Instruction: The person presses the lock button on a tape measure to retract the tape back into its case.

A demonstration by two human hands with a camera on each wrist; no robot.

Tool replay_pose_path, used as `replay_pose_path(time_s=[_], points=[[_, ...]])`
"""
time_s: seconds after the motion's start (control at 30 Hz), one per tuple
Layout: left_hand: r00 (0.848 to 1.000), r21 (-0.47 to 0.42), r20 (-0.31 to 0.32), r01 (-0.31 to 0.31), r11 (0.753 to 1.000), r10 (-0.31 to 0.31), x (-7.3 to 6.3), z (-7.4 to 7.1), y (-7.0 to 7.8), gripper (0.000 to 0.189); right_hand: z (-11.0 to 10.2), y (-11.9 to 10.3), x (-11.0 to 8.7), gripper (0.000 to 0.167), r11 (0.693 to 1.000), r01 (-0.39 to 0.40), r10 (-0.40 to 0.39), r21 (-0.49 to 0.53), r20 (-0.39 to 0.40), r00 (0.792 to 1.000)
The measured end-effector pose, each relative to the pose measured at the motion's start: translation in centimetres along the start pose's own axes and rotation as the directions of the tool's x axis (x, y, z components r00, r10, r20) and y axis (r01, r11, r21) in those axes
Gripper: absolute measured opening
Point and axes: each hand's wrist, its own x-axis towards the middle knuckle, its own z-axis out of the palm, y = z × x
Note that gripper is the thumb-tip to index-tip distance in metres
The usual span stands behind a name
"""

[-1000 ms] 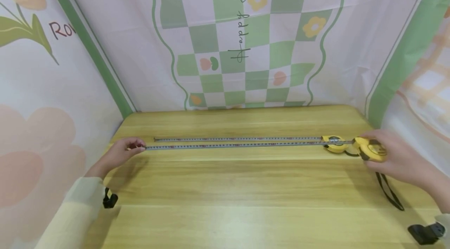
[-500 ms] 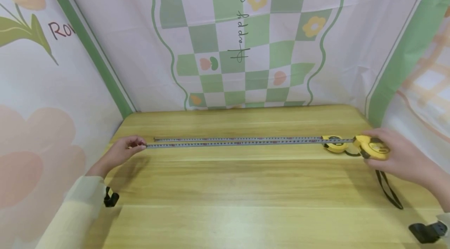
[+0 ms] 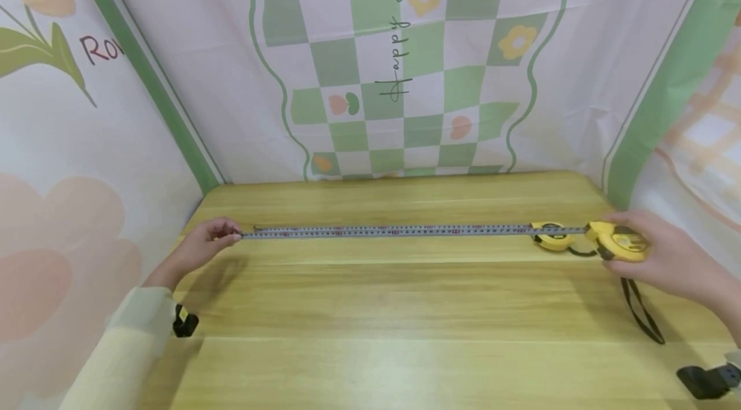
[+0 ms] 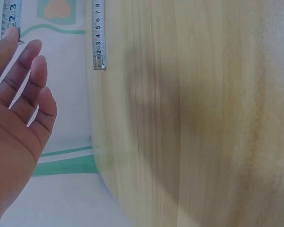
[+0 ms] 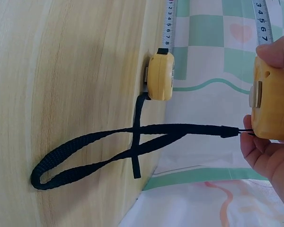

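My right hand (image 3: 666, 259) grips a yellow tape measure (image 3: 630, 244) by its case, above the table. Its blade (image 3: 370, 234) runs straight out to my left hand (image 3: 207, 246), whose thumb and finger pinch the end. In the left wrist view, that blade end (image 4: 11, 21) shows at the thumb, and the other fingers are loosely bent. A second yellow tape measure (image 3: 552, 239) lies on the table with its own blade (image 4: 99, 38) pulled out, close behind the held one. From the held case hangs a black wrist strap (image 5: 85, 137) in the right wrist view.
The wooden table (image 3: 382, 320) has rounded back corners. Behind it hangs a printed cloth (image 3: 399, 75), with more cloth at both sides. A short black strap (image 5: 136, 165) trails from the lying tape measure. Black cameras sit at both wrists.
The held blade has shifted slightly away from me and now nearly lines up with the lying blade. My right hand has moved a little to the right with the tape measure.
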Motion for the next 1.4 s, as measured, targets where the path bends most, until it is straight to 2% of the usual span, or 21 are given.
replay_pose_path(time_s=[0.27,0.43,0.67,0.9,1.13,1.4], points=[[1.000,-0.060,0.000,0.026,0.998,-0.026,0.2,0.1,0.6,0.022,-0.3,-0.2,-0.2,0.071,0.993,-0.067,0.066,0.101,0.004,0.998],[1.000,-0.074,-0.006,0.019,0.997,-0.019,0.5,0.5,0.8,0.025,-0.5,-0.3,-0.2,0.071,0.982,-0.107,0.105,0.157,0.016,0.994],[0.999,-0.086,-0.022,0.025,0.996,-0.027,0.5,0.5,1.5,0.024,-0.4,-0.5,-0.2,0.071,0.969,-0.169,0.168,0.180,0.023,0.986],[0.999,-0.132,-0.029,0.036,0.991,-0.040,0.4,0.4,2.0,0.025,-0.4,-0.6,-0.1,0.072,0.962,-0.174,0.168,0.209,0.046,0.985],[0.998,-0.136,-0.034,0.054,0.989,-0.060,0.6,0.5,2.4,0.027,-0.6,-1.1,0.1,0.078,0.939,-0.260,0.248,0.227,0.083,0.965],[0.997,-0.147,-0.045,0.061,0.987,-0.068,0.9,0.8,2.9,0.029,-0.6,-1.4,0.5,0.083,0.940,-0.277,0.266,0.199,0.085,0.960]])
